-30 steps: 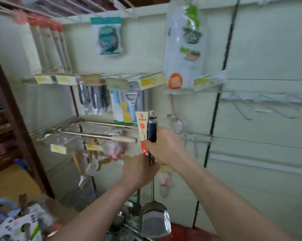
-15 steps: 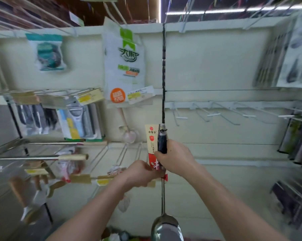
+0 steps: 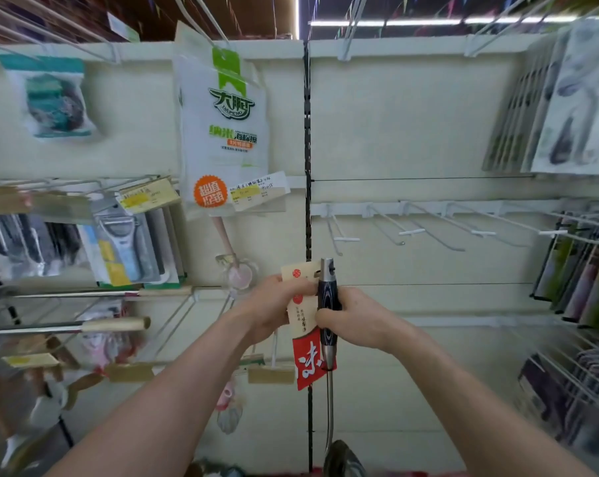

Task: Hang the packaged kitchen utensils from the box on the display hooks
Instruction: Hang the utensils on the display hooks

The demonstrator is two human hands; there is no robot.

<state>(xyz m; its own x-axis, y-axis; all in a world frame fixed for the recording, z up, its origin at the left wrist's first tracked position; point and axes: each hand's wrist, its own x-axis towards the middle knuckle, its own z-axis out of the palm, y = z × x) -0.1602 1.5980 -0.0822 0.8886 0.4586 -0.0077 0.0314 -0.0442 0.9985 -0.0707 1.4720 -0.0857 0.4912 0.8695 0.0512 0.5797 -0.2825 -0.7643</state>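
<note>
Utensil upright; right hand curls fingers round it, left hand pinches card between fingers

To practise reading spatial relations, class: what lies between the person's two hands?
In the head view, the card label and the dark ladle handle lie there: the left hand pinches the label, the right hand grips the handle.

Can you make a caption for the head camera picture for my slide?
Left hand pinches the card tag, right hand holds the dark-handled utensil, below a row of white display hooks.
</note>
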